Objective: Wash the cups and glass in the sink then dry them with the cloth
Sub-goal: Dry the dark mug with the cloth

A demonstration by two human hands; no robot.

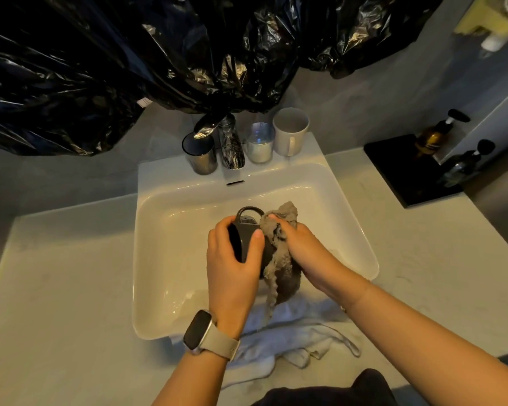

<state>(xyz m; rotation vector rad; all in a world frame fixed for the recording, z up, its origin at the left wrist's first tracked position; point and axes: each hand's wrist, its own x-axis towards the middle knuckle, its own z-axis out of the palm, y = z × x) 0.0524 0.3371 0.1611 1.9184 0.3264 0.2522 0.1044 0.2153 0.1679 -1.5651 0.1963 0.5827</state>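
Over the white sink [170, 259] my left hand [232, 259] grips a dark grey mug [248, 222], handle pointing away from me. My right hand [302, 247] holds a grey cloth [279, 259] bunched against the mug's right side; part of the cloth hangs down below it. On the sink's back ledge stand a dark glass [200, 155], a clear glass [260, 143] and a white mug [291, 131].
The chrome tap [230, 142] rises between the glasses. A white towel [294, 338] drapes over the sink's near edge. Black plastic sheeting [129, 54] hangs over the wall behind. A black tray [405, 168] with two pump bottles sits on the counter at right.
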